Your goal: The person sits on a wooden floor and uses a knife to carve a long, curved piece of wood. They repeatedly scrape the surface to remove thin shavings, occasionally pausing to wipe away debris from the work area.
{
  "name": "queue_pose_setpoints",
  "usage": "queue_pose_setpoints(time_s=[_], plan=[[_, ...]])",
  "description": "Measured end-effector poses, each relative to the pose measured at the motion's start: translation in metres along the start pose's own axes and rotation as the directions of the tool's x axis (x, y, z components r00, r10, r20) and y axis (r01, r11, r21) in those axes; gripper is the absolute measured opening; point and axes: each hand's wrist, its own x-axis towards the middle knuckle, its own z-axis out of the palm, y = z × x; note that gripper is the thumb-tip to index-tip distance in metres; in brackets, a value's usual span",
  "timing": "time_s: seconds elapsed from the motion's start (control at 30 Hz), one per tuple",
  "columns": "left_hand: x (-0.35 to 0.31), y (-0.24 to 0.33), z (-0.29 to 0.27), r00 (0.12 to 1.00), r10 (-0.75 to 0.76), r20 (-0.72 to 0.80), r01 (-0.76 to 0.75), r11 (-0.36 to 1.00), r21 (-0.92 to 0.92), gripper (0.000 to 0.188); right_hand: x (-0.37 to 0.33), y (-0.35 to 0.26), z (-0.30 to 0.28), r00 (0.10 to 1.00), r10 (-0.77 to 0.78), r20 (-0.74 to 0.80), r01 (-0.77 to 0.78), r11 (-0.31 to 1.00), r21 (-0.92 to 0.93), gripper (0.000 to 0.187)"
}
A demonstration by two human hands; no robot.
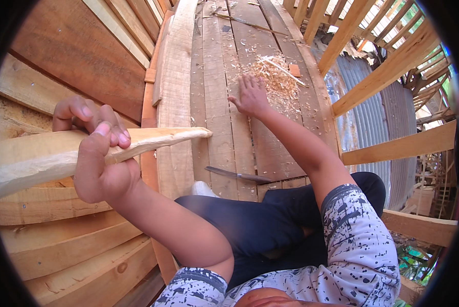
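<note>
My left hand (104,146) is wrapped round a pale piece of wood (40,156), carved down to a blunt tip that points right over the floorboards. Its thicker end runs out to the left edge. Farther off, my right hand (251,97) lies palm down with spread fingers at the near-left side of a heap of wood shavings (278,84), holding nothing. A knife (237,175) with a dark blade and brown handle rests on the boards close to my legs, apart from both hands.
Stacked planks (76,215) line the left side, beside a long thick board (176,66). On the right stand wooden railing posts (372,82), with corrugated metal sheets (365,102) beyond. A small reddish wood block (294,70) and a thin stick (280,69) lie by the shavings.
</note>
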Motion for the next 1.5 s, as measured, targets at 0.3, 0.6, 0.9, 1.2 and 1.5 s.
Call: queue_pose_setpoints(time_s=[0.3,0.6,0.9,1.2,1.5], plan=[[0.001,0.001,0.001,1.000,-0.009,-0.003,0.009,1.000,-0.020,0.029,0.029,-0.008,0.014,0.989,-0.143,-0.037,0.145,0.988,0.052,0.087],[0.006,-0.007,0.001,0.992,0.012,-0.124,-0.008,1.000,0.028,0.031,0.047,0.005,0.036,0.976,-0.210,0.064,0.210,0.978,-0.002,0.080],[0.009,-0.008,0.007,0.980,0.021,-0.199,-0.007,0.997,0.071,0.030,0.072,-0.023,0.035,0.951,-0.252,0.181,0.225,0.962,0.155,0.084],[0.013,-0.012,0.004,0.941,0.095,-0.325,-0.038,0.983,0.177,0.020,0.124,-0.052,0.048,0.978,-0.177,0.110,0.147,0.960,0.239,0.075],[0.012,-0.007,-0.003,0.947,0.067,-0.314,-0.005,0.981,0.196,0.018,0.160,-0.059,0.058,0.965,0.188,0.184,-0.227,0.949,0.220,0.078]])
